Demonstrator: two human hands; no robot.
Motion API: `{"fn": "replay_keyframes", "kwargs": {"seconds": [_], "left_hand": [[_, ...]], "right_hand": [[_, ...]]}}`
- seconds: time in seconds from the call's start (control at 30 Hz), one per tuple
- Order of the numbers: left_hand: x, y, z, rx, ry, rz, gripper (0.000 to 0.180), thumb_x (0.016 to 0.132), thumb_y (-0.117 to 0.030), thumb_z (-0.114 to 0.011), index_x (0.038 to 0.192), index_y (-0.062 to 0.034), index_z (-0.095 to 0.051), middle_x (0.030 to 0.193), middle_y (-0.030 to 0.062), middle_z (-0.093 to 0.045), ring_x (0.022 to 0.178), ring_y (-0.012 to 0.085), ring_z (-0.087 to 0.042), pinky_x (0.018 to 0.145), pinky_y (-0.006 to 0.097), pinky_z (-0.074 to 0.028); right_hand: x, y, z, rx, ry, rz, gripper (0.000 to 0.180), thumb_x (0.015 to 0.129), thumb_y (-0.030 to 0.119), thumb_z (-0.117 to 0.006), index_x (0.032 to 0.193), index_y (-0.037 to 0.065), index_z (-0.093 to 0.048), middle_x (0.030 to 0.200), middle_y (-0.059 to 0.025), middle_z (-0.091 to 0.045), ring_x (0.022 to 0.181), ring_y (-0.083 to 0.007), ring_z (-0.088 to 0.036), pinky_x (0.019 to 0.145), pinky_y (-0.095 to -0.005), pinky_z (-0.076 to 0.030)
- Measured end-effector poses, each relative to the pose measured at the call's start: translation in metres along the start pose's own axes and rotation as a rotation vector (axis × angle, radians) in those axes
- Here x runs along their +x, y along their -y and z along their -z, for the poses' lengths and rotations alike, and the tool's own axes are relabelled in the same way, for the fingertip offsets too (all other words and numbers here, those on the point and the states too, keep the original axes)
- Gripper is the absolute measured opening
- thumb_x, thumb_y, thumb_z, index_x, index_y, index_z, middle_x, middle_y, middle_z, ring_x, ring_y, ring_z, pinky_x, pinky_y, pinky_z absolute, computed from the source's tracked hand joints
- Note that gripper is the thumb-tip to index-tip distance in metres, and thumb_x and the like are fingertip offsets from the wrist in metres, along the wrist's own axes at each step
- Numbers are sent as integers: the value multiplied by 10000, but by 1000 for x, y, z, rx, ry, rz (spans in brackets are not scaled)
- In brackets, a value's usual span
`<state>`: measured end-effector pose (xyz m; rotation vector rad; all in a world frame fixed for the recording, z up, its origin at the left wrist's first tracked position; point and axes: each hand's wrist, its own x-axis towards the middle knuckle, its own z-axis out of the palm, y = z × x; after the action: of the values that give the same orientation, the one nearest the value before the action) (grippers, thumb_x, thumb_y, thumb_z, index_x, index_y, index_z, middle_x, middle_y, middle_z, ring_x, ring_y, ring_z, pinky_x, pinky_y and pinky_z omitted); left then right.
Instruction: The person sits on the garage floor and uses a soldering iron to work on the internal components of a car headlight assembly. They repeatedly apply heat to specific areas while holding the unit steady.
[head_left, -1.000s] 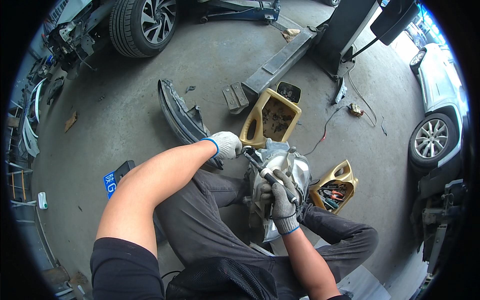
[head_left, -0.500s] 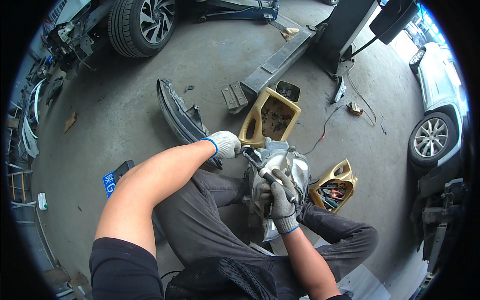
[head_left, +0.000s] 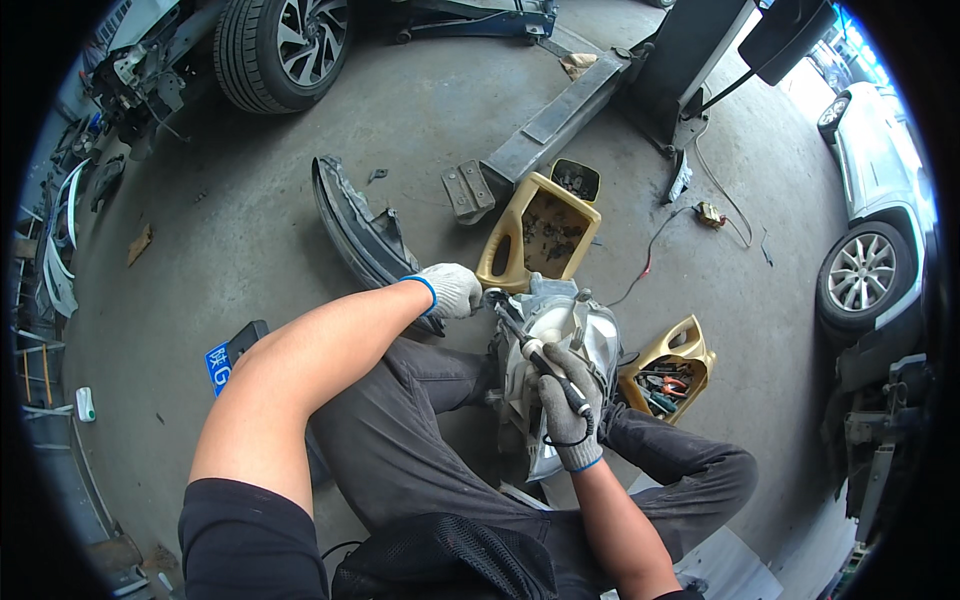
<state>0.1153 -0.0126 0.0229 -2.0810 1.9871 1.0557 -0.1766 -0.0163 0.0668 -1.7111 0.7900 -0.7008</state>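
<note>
A car headlight unit (head_left: 603, 340) with a clear and grey housing rests between my legs. My right hand (head_left: 556, 402), in a grey work glove, is closed around the black-and-white handle of a corded tool like a soldering iron (head_left: 532, 348). Its cord loops by my wrist, and its metal end points up and left at the headlight's upper left corner. At that corner my left hand (head_left: 450, 290), in a white glove with a blue cuff, is closed with the fingers curled under. Whatever it pinches is hidden.
Beyond the headlight stand a cut-open yellow jug (head_left: 518, 277) with small parts and a dark tub (head_left: 577, 180). Right of it sits another jug (head_left: 690, 400) of hand tools. A long dark trim piece (head_left: 350, 230) lies left, near a lift arm (head_left: 560, 115). A wire (head_left: 640, 270) crosses the floor.
My right hand and the iron have shifted slightly right and toward me. The left hand stays at the headlight's corner.
</note>
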Motion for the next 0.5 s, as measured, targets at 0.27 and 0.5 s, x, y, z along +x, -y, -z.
{"fn": "replay_keyframes", "kwargs": {"seconds": [0.27,0.5], "left_hand": [[2,-1,-1,-14,-24,15,285,735,-199,-650,988,-116,-752,922,139,-722,890,312,-685,797,402,-527],[-1,-3,2,-49,-25,8,276,722,-182,-650,968,-115,-754,926,145,-720,887,318,-683,799,402,-528]], "right_hand": [[-2,15,-2,-129,114,92,433,852,103,-589,1283,54,-589,1093,-154,-707,929,-271,-706,821,-348,-542],[0,18,-7,-109,131,10,419,863,70,-575,1282,67,-593,1112,-146,-698,953,-278,-698,836,-347,-536]]}}
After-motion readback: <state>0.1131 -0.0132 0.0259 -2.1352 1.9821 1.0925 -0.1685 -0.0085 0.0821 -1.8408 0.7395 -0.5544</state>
